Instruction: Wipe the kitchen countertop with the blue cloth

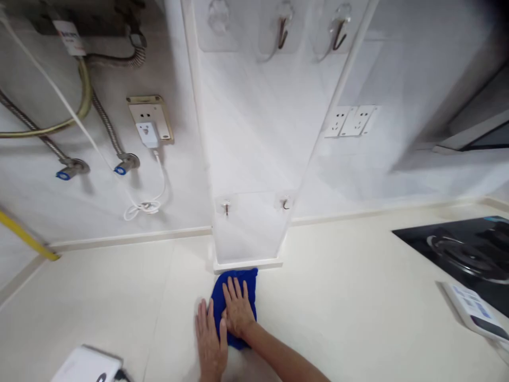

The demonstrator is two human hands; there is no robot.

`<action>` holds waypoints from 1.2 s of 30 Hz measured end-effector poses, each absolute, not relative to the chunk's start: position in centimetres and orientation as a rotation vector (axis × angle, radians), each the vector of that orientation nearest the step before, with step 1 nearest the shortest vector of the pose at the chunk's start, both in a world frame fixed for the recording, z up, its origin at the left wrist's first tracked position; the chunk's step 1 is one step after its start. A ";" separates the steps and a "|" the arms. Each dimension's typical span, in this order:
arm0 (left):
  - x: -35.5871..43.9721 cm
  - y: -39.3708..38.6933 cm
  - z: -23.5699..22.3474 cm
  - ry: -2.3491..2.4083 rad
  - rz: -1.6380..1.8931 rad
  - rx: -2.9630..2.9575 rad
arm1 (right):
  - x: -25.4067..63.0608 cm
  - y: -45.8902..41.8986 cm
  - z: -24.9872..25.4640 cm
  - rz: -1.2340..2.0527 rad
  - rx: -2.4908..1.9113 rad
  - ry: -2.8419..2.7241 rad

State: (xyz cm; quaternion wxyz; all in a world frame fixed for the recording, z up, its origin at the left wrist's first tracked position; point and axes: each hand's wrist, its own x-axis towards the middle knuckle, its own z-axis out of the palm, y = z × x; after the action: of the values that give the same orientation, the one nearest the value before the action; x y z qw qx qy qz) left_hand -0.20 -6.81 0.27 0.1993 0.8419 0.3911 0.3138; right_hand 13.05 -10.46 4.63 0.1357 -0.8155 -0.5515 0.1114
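A blue cloth (254, 278) lies on the pale countertop (338, 297), just in front of the base of a white pillar (258, 127). My right hand (238, 310) rests flat on top of the cloth, fingers stretched out and pointing toward the pillar. Beside it, my left hand (210, 339) is laid out with its fingers extended along the cloth's left edge. Its thumb and fingertips overlap the cloth a little. Part of the cloth is hidden under both hands.
A black gas stove (469, 254) is set in the counter at right, with a white device (473, 310) near it. Another white device (89, 366) sits at lower left. A yellow pipe (27, 236), valves (127, 164) and a plugged socket (153, 119) line the left wall.
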 end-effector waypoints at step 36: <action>-11.8 -12.5 0.7 1.377 0.575 2.676 | 13.7 -37.0 3.4 0.145 -2.259 -1.968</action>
State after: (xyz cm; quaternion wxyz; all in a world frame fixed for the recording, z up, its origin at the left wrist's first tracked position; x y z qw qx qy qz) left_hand -11.84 -12.50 0.75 0.0389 0.8726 0.4492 0.1877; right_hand 13.74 -37.03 3.42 0.0709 -0.7512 -0.6545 0.0483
